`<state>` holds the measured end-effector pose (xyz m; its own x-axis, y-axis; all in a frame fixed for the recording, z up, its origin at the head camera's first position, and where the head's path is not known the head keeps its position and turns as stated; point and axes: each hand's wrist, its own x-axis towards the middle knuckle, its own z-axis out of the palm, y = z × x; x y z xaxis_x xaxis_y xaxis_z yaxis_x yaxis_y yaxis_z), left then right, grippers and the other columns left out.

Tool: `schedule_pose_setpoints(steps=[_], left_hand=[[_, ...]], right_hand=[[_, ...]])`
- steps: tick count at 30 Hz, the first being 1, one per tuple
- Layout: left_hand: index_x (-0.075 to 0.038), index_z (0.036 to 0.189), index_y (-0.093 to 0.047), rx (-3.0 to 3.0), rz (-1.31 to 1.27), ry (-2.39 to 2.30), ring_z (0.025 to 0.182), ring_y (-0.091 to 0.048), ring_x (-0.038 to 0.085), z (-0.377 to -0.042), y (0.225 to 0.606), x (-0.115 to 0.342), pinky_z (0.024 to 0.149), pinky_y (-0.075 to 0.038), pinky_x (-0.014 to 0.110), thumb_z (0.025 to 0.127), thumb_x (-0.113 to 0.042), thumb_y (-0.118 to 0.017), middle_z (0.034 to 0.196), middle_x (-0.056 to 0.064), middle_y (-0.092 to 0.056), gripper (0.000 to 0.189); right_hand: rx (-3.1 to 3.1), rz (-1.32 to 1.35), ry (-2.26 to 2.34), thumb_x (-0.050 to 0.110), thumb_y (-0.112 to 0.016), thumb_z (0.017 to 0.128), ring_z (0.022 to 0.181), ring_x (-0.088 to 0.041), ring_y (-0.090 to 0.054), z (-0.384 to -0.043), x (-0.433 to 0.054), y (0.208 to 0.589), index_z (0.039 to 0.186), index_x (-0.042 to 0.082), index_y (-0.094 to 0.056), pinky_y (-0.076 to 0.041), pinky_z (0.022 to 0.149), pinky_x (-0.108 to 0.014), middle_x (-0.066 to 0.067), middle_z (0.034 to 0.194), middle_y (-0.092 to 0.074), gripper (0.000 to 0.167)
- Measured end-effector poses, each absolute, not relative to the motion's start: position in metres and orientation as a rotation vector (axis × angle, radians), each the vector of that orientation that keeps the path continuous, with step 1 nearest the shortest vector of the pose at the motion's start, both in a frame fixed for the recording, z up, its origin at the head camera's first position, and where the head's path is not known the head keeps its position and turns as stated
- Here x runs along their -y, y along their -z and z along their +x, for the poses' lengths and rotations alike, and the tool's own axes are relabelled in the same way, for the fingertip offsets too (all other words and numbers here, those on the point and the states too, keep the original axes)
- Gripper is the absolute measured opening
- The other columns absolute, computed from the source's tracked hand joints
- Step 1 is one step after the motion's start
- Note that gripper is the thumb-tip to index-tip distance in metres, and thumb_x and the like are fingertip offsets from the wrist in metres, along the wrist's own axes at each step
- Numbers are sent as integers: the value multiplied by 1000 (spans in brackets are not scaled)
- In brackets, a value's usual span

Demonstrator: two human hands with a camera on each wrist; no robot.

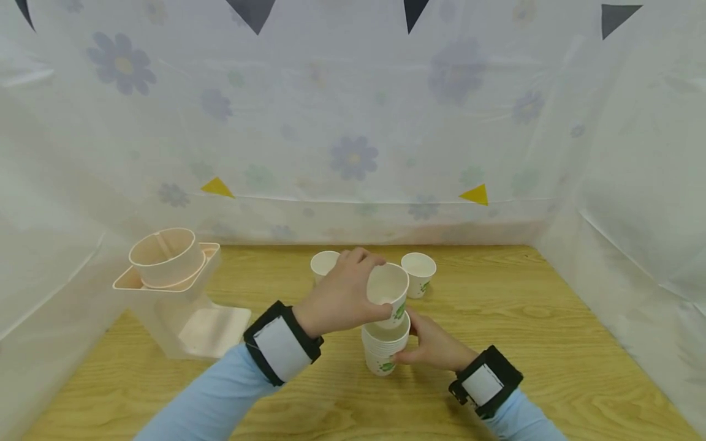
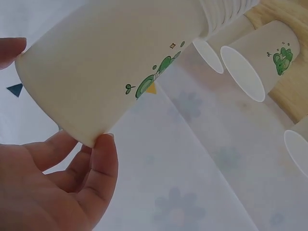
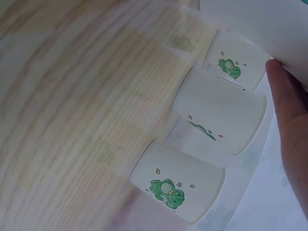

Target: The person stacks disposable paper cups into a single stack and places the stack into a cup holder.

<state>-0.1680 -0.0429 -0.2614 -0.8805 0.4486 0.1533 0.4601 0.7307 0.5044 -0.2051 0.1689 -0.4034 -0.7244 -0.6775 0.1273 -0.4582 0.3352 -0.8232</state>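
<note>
My left hand (image 1: 344,294) pinches a white paper cup (image 1: 386,288) by its rim, thumb on the near side and fingers on the far side. In the left wrist view the cup (image 2: 115,57) shows a green cartoon print. Its base overlaps the mouth of a stack of nested paper cups (image 1: 380,349) directly below. With thumb and fingers, my right hand (image 1: 438,346) grips the right side of that stack. The right wrist view shows only part of this hand (image 3: 293,120), against the white stack (image 3: 269,24).
Behind my hands stand separate paper cups, one at the left (image 1: 323,262) and one at the right (image 1: 418,275). The right wrist view shows a middle cup (image 3: 221,108) between others. A cream plastic stand (image 1: 149,312) carrying a round container (image 1: 165,257) is on the table's left side.
</note>
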Motion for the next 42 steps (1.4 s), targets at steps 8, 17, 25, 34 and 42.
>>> schedule_pose_setpoints(steps=[8,17,25,34,42], left_hand=[[-5,128,-52,2933,-796,832,116,-43,27,-168,273,40,84,-46,36,74,-29,-70,127,12,-49,62],[-5,126,-54,2955,-820,785,109,-43,26,-171,286,37,81,-45,34,72,-30,-73,123,11,-52,62],[-5,126,-54,2976,-849,756,106,-44,24,-172,291,35,79,-46,32,72,-30,-73,122,10,-52,62],[-5,124,-55,2972,-864,708,106,-45,24,-174,296,34,79,-46,32,72,-31,-74,119,9,-53,60],[-5,123,-56,2972,-865,700,100,-45,22,-174,299,33,76,-45,29,72,-31,-74,115,8,-54,60]], right_hand=[[-2364,-1030,1332,23,-77,76,114,-16,-56,-205,-169,403,135,9,-37,-46,92,-26,-10,127,-56,73],[-2390,-992,1316,23,-77,75,113,-18,-56,-203,-170,402,133,7,-42,-46,92,-27,-9,126,-57,70],[-2412,-1006,1303,25,-77,75,113,-17,-56,-202,-170,400,135,6,-39,-47,92,-28,-9,127,-56,73],[-2381,-1000,1324,25,-77,76,115,-14,-54,-201,-170,401,137,6,-38,-46,93,-28,-9,130,-54,75],[-2386,-1005,1317,25,-76,76,115,-15,-54,-202,-170,400,136,6,-39,-47,93,-28,-10,130,-54,73]])
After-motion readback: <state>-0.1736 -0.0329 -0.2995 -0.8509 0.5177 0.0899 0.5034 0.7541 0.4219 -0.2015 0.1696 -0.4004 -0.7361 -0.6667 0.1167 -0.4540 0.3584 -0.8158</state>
